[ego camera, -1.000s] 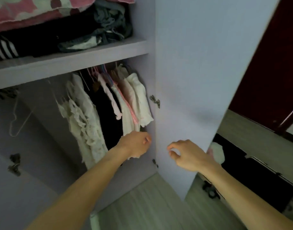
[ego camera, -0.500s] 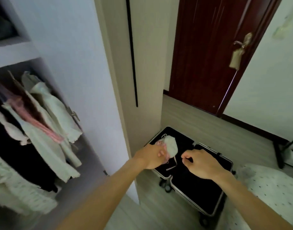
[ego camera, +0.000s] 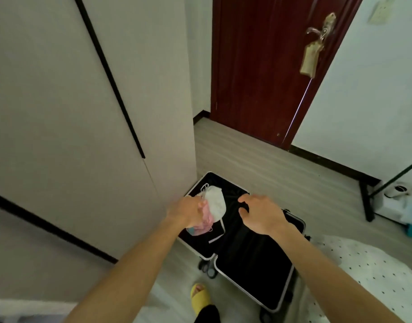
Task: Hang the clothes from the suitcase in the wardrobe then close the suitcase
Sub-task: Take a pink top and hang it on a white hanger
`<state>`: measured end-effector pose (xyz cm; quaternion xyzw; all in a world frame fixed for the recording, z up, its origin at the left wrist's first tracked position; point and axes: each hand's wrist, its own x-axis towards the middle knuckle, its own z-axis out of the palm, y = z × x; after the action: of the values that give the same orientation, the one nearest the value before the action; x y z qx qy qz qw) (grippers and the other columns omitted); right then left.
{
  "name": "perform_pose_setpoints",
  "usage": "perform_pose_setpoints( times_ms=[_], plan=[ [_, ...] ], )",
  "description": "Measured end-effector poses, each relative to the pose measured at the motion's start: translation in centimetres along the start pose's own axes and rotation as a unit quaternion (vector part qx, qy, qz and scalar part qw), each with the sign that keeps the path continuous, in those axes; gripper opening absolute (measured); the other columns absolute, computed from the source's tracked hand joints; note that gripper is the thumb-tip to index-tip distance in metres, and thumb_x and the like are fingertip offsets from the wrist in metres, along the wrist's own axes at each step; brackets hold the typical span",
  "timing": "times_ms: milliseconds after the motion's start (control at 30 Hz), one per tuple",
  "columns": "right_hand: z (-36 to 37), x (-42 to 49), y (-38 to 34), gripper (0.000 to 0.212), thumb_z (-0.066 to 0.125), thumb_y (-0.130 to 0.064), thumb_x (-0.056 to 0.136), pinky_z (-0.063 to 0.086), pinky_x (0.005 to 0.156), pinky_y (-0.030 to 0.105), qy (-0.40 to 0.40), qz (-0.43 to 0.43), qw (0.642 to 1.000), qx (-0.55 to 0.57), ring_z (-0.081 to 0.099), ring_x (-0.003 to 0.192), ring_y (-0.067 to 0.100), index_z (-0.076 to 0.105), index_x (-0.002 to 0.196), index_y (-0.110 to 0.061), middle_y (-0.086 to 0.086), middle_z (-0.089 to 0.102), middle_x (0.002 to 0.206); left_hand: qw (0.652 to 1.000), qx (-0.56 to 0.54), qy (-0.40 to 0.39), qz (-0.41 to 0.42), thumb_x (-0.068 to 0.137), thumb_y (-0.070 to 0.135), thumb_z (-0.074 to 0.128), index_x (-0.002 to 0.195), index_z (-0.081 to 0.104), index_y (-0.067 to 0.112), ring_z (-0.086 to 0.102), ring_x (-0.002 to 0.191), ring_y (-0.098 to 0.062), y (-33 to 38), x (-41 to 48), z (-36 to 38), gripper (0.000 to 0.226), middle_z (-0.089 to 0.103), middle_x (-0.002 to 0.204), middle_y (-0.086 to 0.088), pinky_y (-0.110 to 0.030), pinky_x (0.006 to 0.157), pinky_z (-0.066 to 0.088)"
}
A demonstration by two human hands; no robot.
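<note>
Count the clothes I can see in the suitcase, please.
2: a white piece and a pink piece just below it, both in the suitcase half beside the wardrobe. The left hand covers part, so more may be hidden.

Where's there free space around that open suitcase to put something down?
The suitcase's near half is bare black lining. The floor between suitcase and red door is bare too. The far half is crowded: white and pink clothes lie there, by the left hand.
</note>
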<state>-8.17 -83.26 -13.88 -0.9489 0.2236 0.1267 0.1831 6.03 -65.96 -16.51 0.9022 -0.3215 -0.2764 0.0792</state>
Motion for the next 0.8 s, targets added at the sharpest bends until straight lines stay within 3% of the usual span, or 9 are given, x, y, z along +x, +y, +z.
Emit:
perform_pose_setpoints(
  times_ms=[100, 200, 367, 467, 633, 800],
  plan=[
    [0.6, 5.3, 1.1, 0.044, 0.046, -0.038, 0.098, 0.050, 0.092, 0.042, 0.001, 0.020, 0.999, 0.029, 0.056, 0.109, 0.030, 0.045, 0.140, -0.024, 0.005, 0.061, 0.115, 0.999, 0.019, -0.023, -0.025, 0.097, 0.034, 0.054, 0.140, 0.049, 0.020, 0.060, 0.114, -0.030, -1.7, 5.2, 0.3, 0.045, 0.060, 0.130, -0.014, -0.038, 0.095, 0.050],
    [2.6, 12.6, 2.5, 0.050, 0.046, -0.039, 0.098, 0.047, 0.097, 0.045, -0.018, 0.039, 0.998, 0.050, 0.048, 0.122, 0.030, 0.039, 0.145, -0.024, 0.005, 0.056, 0.126, 0.996, 0.015, -0.034, -0.077, 0.096, 0.040, 0.053, 0.144, 0.044, 0.021, 0.056, 0.120, -0.031, -4.7, 12.2, 1.9, 0.052, 0.056, 0.133, -0.013, -0.037, 0.096, 0.048],
    [8.3, 20.2, 4.5, 0.055, 0.049, -0.041, 0.098, 0.047, 0.097, 0.045, -0.034, 0.072, 0.993, 0.092, 0.045, 0.126, 0.031, 0.033, 0.148, -0.026, 0.007, 0.050, 0.137, 0.994, 0.028, -0.040, -0.101, 0.094, 0.033, 0.051, 0.148, 0.035, 0.024, 0.050, 0.123, -0.031, -9.0, 19.1, 5.9, 0.057, 0.050, 0.137, -0.009, -0.039, 0.099, 0.044],
    [14.0, 26.2, 6.1, 0.059, 0.052, -0.041, 0.097, 0.046, 0.096, 0.044, -0.060, 0.088, 0.988, 0.116, 0.046, 0.125, 0.031, 0.030, 0.150, -0.026, 0.007, 0.049, 0.138, 0.994, 0.040, -0.033, -0.098, 0.095, 0.032, 0.050, 0.144, 0.041, 0.023, 0.045, 0.129, -0.029, -12.6, 24.1, 10.3, 0.051, 0.045, 0.144, -0.007, -0.038, 0.105, 0.040],
    [27.8, 36.2, 9.3, 0.062, 0.053, -0.038, 0.096, 0.047, 0.096, 0.045, -0.118, 0.102, 0.980, 0.126, 0.049, 0.121, 0.032, 0.027, 0.151, -0.025, 0.010, 0.051, 0.132, 0.991, 0.030, -0.031, -0.129, 0.096, 0.036, 0.046, 0.152, 0.030, 0.030, 0.024, 0.146, -0.031, -20.5, 33.0, 21.3, 0.058, 0.026, 0.160, -0.008, -0.045, 0.116, 0.029],
    [44.5, 44.7, 11.9, 0.062, 0.054, -0.038, 0.094, 0.046, 0.096, 0.045, -0.179, 0.087, 0.976, 0.089, 0.049, 0.123, 0.036, 0.026, 0.149, -0.027, 0.014, 0.047, 0.136, 0.982, 0.079, -0.050, -0.166, 0.101, 0.040, 0.040, 0.155, 0.024, 0.024, 0.011, 0.151, -0.031, -28.7, 40.5, 35.2, 0.059, 0.016, 0.164, -0.010, -0.046, 0.120, 0.017]
  ],
)
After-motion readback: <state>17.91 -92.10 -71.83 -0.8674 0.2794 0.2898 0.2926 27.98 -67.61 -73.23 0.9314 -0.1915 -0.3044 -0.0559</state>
